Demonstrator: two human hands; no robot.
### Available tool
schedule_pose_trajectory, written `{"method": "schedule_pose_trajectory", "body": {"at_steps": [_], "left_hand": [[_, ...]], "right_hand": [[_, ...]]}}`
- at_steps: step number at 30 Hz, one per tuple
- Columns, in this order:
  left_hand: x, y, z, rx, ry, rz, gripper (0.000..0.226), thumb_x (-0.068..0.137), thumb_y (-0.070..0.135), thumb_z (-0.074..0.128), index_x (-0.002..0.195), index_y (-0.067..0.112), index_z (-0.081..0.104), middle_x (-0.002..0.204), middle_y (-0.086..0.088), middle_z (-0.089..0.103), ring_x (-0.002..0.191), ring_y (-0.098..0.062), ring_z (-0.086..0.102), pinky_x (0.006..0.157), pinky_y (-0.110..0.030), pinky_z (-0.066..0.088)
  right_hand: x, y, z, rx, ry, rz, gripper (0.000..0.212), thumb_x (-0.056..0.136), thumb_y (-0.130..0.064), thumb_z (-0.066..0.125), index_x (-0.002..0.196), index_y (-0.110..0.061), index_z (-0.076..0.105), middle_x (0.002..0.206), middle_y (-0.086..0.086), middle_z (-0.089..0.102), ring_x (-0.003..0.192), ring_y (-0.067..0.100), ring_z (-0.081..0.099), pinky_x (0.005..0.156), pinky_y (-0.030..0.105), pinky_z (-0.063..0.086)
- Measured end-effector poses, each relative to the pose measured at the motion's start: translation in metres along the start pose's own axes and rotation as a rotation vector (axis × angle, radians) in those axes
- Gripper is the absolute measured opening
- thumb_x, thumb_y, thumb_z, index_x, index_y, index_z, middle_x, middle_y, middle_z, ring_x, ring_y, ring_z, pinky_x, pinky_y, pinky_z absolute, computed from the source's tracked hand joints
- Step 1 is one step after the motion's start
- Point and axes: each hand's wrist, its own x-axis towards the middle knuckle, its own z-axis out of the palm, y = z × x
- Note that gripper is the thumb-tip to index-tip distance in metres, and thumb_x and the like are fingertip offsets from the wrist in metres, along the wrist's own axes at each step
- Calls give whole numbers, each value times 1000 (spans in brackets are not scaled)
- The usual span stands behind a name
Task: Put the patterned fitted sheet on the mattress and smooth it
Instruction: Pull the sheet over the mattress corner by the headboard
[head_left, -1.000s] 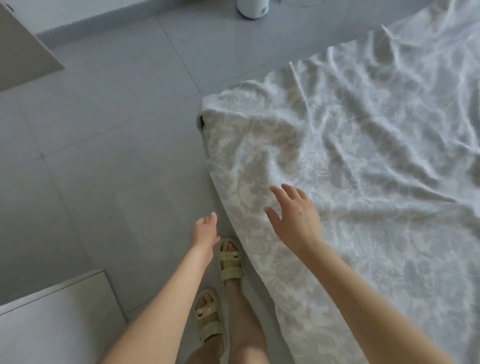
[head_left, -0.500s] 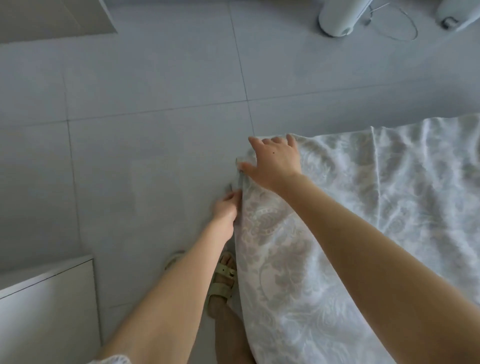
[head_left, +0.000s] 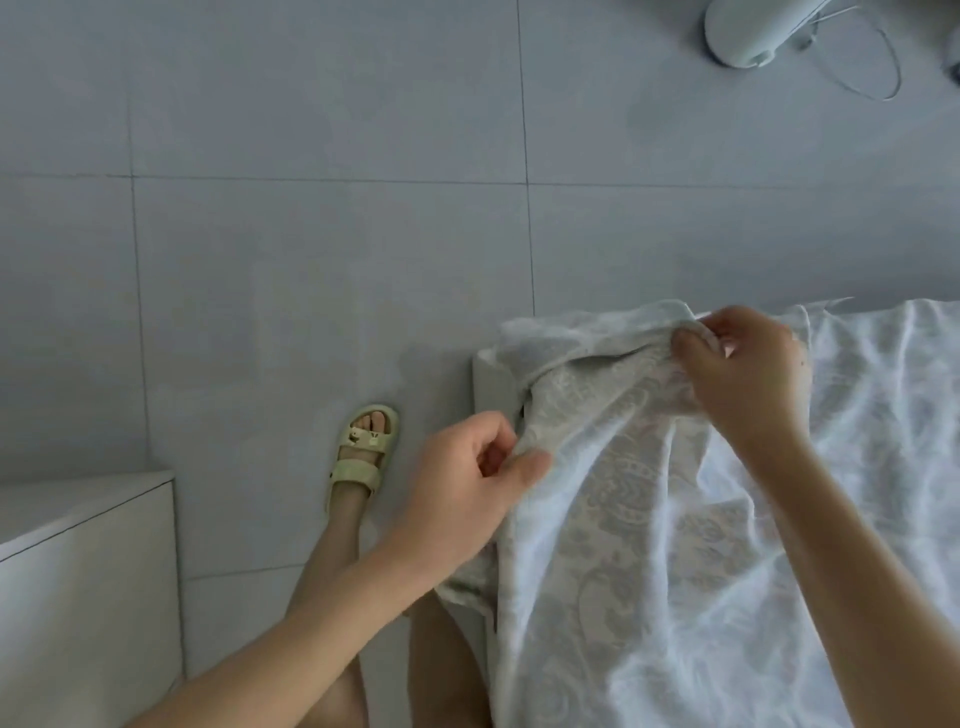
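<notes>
I am at the corner-fitting step; the sheet (head_left: 649, 493) lies spread and wrinkled over the mattress (head_left: 487, 385), filling the view from 3 o'clock round to 6 o'clock, but at this near corner it is bunched up and not pulled over, so a sliver of bare white mattress shows at the sheet's 9 o'clock side; my left hand (head_left: 467, 483) pinches the sheet's side edge between thumb and curled fingers (head_left: 530, 464), at about 6 o'clock from that bare corner; my right hand (head_left: 748, 374) grips a gathered fold along the end edge, at about 3 o'clock from the corner, fingers curled tight into the cloth; my sandal (head_left: 366, 447) stands on the tiled floor (head_left: 311, 260) at 9 o'clock of my left hand, and a white cabinet (head_left: 88, 571) sits at 8 o'clock of the view; next, I judge, I must spread the two grips apart to open the corner pocket, draw it out toward 10 o'clock past the mattress corner, then down and under it; only once it seats can I flatten the wrinkles toward 3 o'clock; whether the far corners are on, I cannot tell.
</notes>
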Motion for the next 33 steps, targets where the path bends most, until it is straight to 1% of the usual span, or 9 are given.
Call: {"method": "schedule_pose_trajectory", "body": {"at_steps": [4, 7, 11, 15, 18, 21, 28, 30, 33], "left_hand": [[20, -11, -27, 38, -104, -197, 56, 81, 60, 55, 73, 5, 63, 71, -16, 62, 68, -31, 57, 66, -33, 42], [67, -43, -33, 49, 93, -372, 51, 91, 53, 48, 77, 5, 60, 77, -18, 60, 71, -29, 57, 71, -42, 46], [119, -53, -15, 49, -35, -528, 47, 89, 49, 55, 101, 6, 67, 94, -12, 68, 87, -27, 65, 78, -37, 52], [131, -52, 3, -243, -204, -698, 43, 84, 35, 68, 117, 8, 63, 110, -9, 68, 94, -22, 66, 79, -31, 53], [130, -55, 8, -273, -58, -644, 12, 86, 19, 68, 93, 9, 65, 95, -9, 67, 89, -23, 63, 76, -32, 51], [140, -24, -18, -250, 169, -562, 21, 90, 16, 62, 69, 16, 58, 71, -4, 58, 70, -19, 53, 65, -29, 42], [188, 108, -93, 497, 367, 464, 17, 86, 25, 58, 78, 12, 66, 66, 7, 58, 65, -17, 51, 65, -30, 37], [230, 114, -92, 687, 407, 448, 17, 88, 24, 54, 96, 14, 65, 91, -2, 63, 88, -26, 56, 77, -33, 39], [261, 92, -97, 956, 401, 50, 42, 94, 35, 50, 130, 14, 45, 127, -15, 48, 118, -35, 44, 92, -42, 36]], "right_hand": [[-2, 5, -9, -203, -236, 33, 11, 83, -15, 56, 89, -14, 66, 79, 0, 63, 85, 28, 60, 79, 40, 47], [8, 0, -7, -231, -435, 45, 30, 85, -21, 57, 114, -24, 62, 107, -1, 67, 101, 24, 61, 92, 44, 46], [35, -21, 10, -341, -458, -10, 59, 88, -45, 57, 141, -27, 40, 138, 5, 51, 125, 28, 48, 101, 43, 39], [55, -27, 39, -646, -604, -76, 38, 87, -42, 49, 123, -35, 57, 125, -1, 59, 116, 25, 50, 93, 40, 31], [59, -32, 43, -754, -544, -183, 21, 85, -34, 50, 92, -32, 70, 98, -5, 67, 101, 21, 54, 86, 36, 30], [65, -38, 19, -637, -441, -132, 13, 84, -36, 61, 89, -29, 70, 92, -6, 68, 99, 20, 59, 89, 34, 32], [68, -57, -2, -161, -92, 41, 12, 79, -28, 71, 73, -23, 62, 80, 3, 70, 83, 29, 64, 74, 39, 49], [83, -58, 17, -85, 29, 103, 7, 82, -28, 65, 84, -21, 63, 88, 6, 70, 87, 33, 63, 72, 37, 46], [101, -58, 34, -21, -214, 70, 48, 83, -35, 67, 128, -28, 52, 122, 2, 62, 112, 26, 56, 95, 42, 42]]}}
